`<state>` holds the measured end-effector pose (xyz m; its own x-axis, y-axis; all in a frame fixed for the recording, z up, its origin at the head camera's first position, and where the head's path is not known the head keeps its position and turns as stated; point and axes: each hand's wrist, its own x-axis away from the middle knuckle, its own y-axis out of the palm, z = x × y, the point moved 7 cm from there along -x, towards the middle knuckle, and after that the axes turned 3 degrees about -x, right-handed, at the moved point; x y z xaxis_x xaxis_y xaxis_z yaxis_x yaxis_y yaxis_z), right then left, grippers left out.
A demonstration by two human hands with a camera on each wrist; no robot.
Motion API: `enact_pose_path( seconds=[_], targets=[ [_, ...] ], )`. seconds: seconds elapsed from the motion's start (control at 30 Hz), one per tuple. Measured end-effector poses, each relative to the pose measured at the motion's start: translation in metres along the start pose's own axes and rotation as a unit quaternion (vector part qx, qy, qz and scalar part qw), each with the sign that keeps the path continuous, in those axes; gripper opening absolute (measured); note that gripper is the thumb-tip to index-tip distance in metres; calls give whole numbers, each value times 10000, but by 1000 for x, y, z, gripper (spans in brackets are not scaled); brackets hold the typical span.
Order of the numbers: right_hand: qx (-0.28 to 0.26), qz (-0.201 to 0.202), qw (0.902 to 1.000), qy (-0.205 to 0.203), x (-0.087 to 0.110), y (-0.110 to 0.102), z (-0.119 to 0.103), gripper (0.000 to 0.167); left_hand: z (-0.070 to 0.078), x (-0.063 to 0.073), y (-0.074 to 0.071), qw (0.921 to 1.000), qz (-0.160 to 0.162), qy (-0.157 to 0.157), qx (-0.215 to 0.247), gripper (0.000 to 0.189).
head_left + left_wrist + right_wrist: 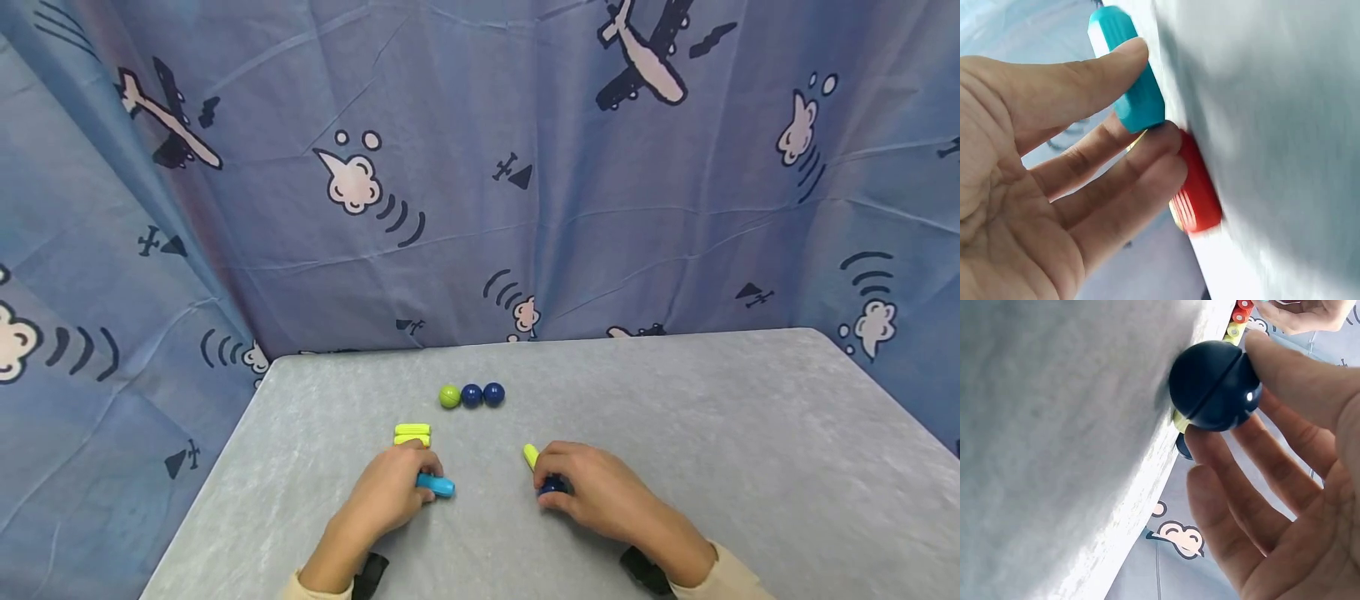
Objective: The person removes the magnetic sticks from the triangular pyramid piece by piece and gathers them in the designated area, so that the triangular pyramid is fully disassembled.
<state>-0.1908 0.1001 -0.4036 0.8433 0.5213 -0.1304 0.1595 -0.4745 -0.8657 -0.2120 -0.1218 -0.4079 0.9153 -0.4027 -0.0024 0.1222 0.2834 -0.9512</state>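
My left hand point(392, 490) pinches a light blue faceted stick point(438, 485) between thumb and fingers. In the left wrist view, that stick is tilted, and a red stick point(1196, 194) lies on the table beside the fingertips. Just beyond this hand are two yellow sticks point(412, 430) side by side. My right hand point(603, 492) holds a dark blue ball point(552, 485) by thumb and fingertips; a groove crosses the ball point(1213, 387) in the right wrist view. Partly behind the right fingers lies another yellow stick point(531, 455).
Farther back on the grey table point(675, 400), a green ball point(449, 397) and two dark blue balls point(483, 394) sit in a row. A blue curtain point(450, 275) printed with planes hangs behind the table's back edge and along its left side.
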Motion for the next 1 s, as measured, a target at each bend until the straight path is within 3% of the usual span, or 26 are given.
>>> enact_pose_path(
  seconds=[0.2, 0.37, 1.0],
  targets=[
    [8, 25, 10000, -63, 1, 0, 0, 17, -25, 2, -11, 9985, -73, -468, 274, 21],
    [25, 21, 10000, -60, 1, 0, 1, 17, -36, 3, -18, 9974, -56, -687, 193, 22],
    [12, -93, 9999, 49, 2, 0, 2, 16, -41, 0, -8, 9954, -241, -921, -141, 21]
  ],
)
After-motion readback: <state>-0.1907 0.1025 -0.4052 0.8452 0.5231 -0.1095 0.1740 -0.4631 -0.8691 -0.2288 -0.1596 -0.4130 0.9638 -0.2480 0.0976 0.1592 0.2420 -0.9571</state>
